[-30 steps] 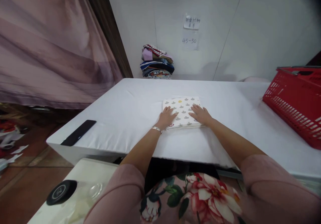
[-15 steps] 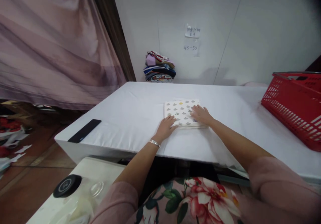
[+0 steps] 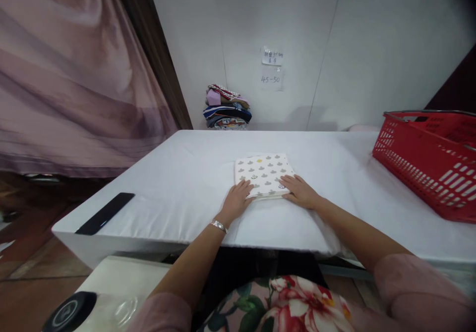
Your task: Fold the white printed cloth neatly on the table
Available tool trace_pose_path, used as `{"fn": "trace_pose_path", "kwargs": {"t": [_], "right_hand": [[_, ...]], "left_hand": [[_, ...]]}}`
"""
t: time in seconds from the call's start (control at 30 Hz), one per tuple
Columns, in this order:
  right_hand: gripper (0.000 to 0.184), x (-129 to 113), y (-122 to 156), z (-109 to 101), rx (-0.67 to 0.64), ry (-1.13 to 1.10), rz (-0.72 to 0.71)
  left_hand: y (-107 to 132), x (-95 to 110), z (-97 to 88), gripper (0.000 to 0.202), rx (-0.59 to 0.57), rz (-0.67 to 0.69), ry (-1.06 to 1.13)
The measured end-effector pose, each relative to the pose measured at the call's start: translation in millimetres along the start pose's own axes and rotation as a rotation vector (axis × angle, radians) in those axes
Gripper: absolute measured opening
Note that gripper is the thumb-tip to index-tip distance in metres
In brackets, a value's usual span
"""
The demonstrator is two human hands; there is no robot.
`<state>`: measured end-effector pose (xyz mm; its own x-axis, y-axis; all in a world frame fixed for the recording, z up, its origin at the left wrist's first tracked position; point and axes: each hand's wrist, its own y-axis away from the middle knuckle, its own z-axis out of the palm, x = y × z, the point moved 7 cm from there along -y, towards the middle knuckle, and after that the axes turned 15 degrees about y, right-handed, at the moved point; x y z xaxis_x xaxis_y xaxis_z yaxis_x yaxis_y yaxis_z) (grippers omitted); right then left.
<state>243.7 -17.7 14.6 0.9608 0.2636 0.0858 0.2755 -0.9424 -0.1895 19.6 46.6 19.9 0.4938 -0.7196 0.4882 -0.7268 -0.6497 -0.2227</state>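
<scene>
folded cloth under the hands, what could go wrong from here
The layers of the folded cloth might shift or crease if the left hand and right hand, both at its near corners, press unevenly.

The white table cover is wrinkled near its front edge and could bunch up under a drag.

The flat black object lies near the cover's front left corner, where a nudge might knock it off.

left grip (image 3: pixel 236 201) and right grip (image 3: pixel 302 192) palm-down, fingers (image 3: pixel 244 186) outstretched, forearms (image 3: pixel 197 252) aslant inward
</scene>
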Motion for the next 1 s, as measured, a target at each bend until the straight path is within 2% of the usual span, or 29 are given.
{"fn": "trace_pose_path", "kwargs": {"t": [0.17,0.3,0.33,0.47,0.53,0.6,0.7,0.77,0.83,0.9,1.0], "right_hand": [[0.057,-1.3,2.6,-4.5,0.004,-0.043,0.015],[0.06,0.3,2.4,-7.4,-0.031,-0.175,0.037],[0.06,5.8,1.2,-8.2,-0.025,-0.231,0.094],[0.051,43.9,-0.5,-10.7,0.066,-0.394,0.48],[0.046,51.3,-2.1,-11.0,0.063,-0.413,0.548],[0.04,46.6,-2.9,-11.0,0.039,-0.425,0.557],[0.034,18.3,2.7,-9.4,0.028,-0.461,0.562],[0.033,-9.6,9.1,-5.4,0.04,-0.522,0.528],[0.039,-33.4,15.5,2.1,0.039,-0.644,0.458],[0.042,-33.9,23.3,9.2,0.074,-0.724,0.494],[0.04,4.8,30.4,13.0,0.196,-0.739,0.672]], "left_hand": [[3.8,-9.7,-4.2,0.046,0.024,-0.03,0.003],[9.3,-18.3,-6.5,0.049,0.063,-0.083,0.04],[11.0,-20.6,-7.2,0.052,0.086,-0.124,0.048],[17.1,-22.8,-5.7,0.059,0.146,-0.269,0.051],[15.6,-21.7,-5.3,0.056,0.135,-0.261,0.049],[9.4,-27.2,-10.5,0.054,0.108,-0.24,0.061],[-7.6,-54.9,-36.8,0.051,0.12,-0.295,0.07],[-17.9,-83.0,-65.6,0.046,0.246,-0.429,0.071],[-22.9,-109.2,-84.9,0.045,0.346,-0.593,0.145],[-27.1,-121.2,-89.1,0.044,0.366,-0.641,0.206],[-25.5,-124.9,-80.0,0.036,0.417,-0.646,0.309]]}}
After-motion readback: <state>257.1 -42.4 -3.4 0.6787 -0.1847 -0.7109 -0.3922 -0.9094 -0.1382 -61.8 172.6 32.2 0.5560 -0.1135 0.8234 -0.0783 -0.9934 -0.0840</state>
